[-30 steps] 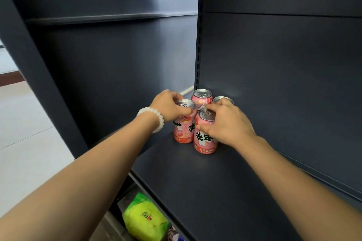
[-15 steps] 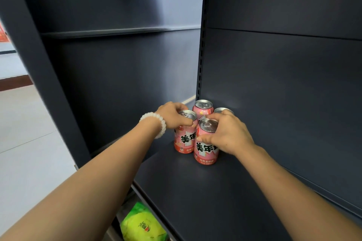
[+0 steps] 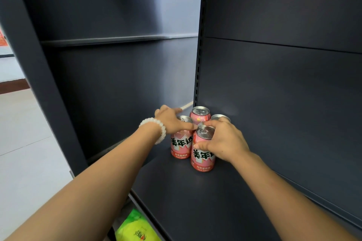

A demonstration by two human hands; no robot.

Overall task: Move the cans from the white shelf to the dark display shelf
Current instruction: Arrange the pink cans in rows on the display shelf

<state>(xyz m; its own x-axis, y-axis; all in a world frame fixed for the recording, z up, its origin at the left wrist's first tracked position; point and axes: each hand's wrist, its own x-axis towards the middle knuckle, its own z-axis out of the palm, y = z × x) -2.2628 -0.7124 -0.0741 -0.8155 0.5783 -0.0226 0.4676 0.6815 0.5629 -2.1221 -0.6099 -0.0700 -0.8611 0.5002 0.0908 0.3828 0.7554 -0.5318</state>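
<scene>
My right hand (image 3: 225,141) wraps the front can (image 3: 202,154); my left hand (image 3: 172,121) grips the can at nine o'clock (image 3: 181,146), both standing on the dark shelf (image 3: 195,201). Smooth and probably slippery, likely heavy if full; I grip the sides.

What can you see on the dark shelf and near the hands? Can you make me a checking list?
Surface: dark shelf, flat, in a corner of dark panels.
Job's things: four pink cans upright, clustered at the back: front can, left can, back can, fourth can mostly hidden.
Clutter: nothing seen on the shelf.
Hands: right hand grips the front can; left hand, with a white bead bracelet, holds the left can's top.
Cables: nothing seen.
Surroundings: yellow-green bag below; pale floor at left.
</scene>
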